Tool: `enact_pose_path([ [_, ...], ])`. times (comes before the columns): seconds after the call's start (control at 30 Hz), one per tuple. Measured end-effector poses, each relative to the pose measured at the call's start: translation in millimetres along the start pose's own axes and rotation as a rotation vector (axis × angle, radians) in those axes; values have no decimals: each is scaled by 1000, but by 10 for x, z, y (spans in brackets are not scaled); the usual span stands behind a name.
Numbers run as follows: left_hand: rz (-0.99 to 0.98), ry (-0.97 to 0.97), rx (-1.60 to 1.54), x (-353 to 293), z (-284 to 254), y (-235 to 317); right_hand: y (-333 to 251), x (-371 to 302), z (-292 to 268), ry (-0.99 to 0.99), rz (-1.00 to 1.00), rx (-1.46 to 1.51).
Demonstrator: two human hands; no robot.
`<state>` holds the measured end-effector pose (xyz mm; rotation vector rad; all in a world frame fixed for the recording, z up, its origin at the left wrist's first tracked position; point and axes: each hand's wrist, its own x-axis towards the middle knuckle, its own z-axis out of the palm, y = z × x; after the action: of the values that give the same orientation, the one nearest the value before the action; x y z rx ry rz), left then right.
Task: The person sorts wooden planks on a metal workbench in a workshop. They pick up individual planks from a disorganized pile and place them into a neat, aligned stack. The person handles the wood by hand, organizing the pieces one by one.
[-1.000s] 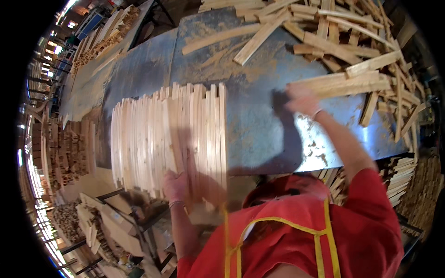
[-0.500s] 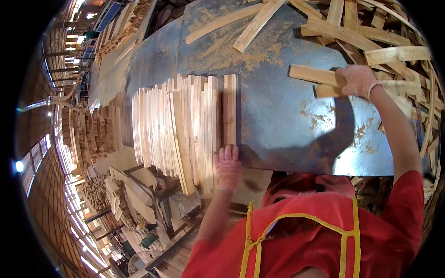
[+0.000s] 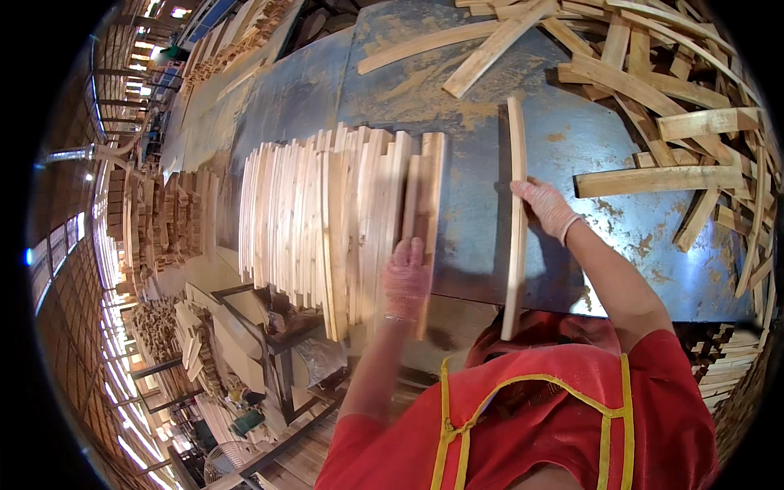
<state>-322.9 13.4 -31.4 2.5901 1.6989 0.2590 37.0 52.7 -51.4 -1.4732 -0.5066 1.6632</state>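
Note:
My right hand (image 3: 545, 208), in a pale glove, grips a long, slightly bowed wooden strip (image 3: 516, 261) near its middle. The strip runs lengthwise toward me, its near end past the table edge. My left hand (image 3: 405, 282), gloved and a little blurred, has its fingers closed over the near part of a narrow wooden strip (image 3: 412, 192) at the right end of the row. That row of wooden strips (image 3: 306, 220) stands side by side on the metal table (image 3: 478, 204). One longer strip (image 3: 434, 175) lies at the row's right side.
A tangled heap of wooden strips (image 3: 678, 90) covers the table's right and far right. Two loose strips (image 3: 498, 45) lie at the far side. Sawdust (image 3: 408, 69) is scattered over the metal. Beyond the table's left end stand stacked wood pieces (image 3: 167, 216); a metal frame (image 3: 282, 376) stands below.
My right hand has come from the heap toward the middle, bringing a strip turned lengthwise. My left hand has shifted slightly up onto the strips at the row's right end.

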Motion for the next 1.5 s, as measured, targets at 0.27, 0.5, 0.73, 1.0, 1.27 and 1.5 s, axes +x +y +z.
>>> enact_pose_path([
  [0.27,-25,-129,-145,-535,109,-27,65,-124,591,62,-27,-293],
  [0.5,-118,-208,-95,-273,-345,39,337,129,449,-3,-129,63],
  [0.73,-285,-246,-459,-217,-485,174,780,112,1216,-59,16,269],
  [1.0,-435,-312,-931,-770,71,132,666,-53,1611,9,-143,-110],
  [1.27,-596,-459,-1280,-860,126,-90,657,-44,1629,53,-63,305],
  [1.5,-669,-255,-1507,-753,-1081,-272,509,-25,1781,129,-78,-338],
])
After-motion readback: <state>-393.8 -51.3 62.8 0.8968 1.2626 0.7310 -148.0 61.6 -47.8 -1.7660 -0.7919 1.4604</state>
